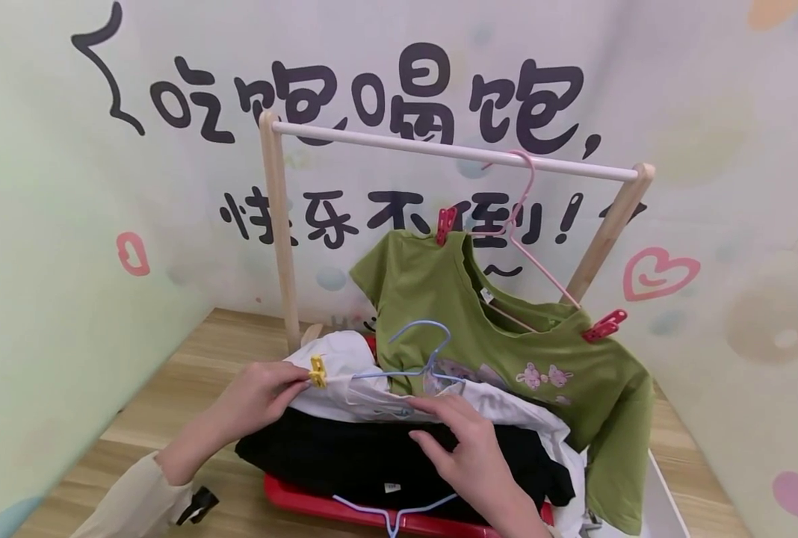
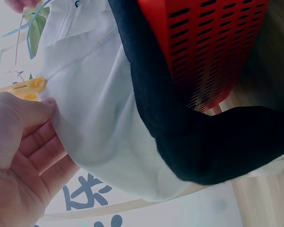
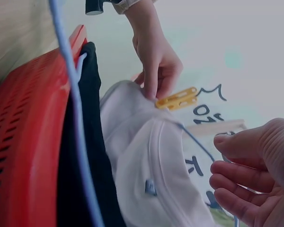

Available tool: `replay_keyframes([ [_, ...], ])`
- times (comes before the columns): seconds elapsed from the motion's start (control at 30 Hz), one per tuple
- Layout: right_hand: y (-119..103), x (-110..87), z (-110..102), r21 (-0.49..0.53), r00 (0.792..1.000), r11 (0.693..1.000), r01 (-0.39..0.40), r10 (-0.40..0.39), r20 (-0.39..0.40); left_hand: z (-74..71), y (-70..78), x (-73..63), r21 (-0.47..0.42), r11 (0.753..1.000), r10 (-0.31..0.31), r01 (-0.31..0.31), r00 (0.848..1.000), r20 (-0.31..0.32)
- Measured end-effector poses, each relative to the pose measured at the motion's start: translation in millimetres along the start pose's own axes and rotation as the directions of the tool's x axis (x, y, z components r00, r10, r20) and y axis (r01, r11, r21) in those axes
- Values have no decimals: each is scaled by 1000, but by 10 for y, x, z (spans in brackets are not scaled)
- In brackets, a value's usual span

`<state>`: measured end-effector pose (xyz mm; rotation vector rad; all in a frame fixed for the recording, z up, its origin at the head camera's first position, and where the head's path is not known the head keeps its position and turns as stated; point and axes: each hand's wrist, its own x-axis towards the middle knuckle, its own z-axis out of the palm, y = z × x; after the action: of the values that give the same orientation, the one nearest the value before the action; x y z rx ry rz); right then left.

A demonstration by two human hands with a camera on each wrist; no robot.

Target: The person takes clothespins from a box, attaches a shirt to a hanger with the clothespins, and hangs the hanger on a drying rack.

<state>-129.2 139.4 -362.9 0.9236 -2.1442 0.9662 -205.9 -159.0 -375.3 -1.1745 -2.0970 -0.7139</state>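
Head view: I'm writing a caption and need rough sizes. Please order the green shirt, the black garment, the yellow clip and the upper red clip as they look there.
1. Green shirt
2. Black garment, partly covered
3. Yellow clip and upper red clip: they look alike, so I leave them unranked.

Person wears a cream long sleeve [image 1: 133, 502] with snug cuff [image 3: 127, 4] on the left arm, small black device [image 1: 199, 504] by that wrist, left hand [image 1: 261, 396] and right hand [image 1: 465, 447] bare.
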Motion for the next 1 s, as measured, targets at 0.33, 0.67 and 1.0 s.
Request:
replay_keyframes([
  [0.33, 134, -269, -294, -75, 997, 997, 1, -7, -81, 14, -18, -12, -7, 1000, -6, 6, 1000, -3],
  [0.67, 324, -590, -595, -171, 963, 981, -93, 45, -265, 16, -23, -6, -14, 1000, -12, 12, 1000, 1],
  [1.0, 551, -992, -923, -191, 851, 899, -394, 278, -446, 22, -37, -10, -19, 1000, -11, 11, 1000, 11],
])
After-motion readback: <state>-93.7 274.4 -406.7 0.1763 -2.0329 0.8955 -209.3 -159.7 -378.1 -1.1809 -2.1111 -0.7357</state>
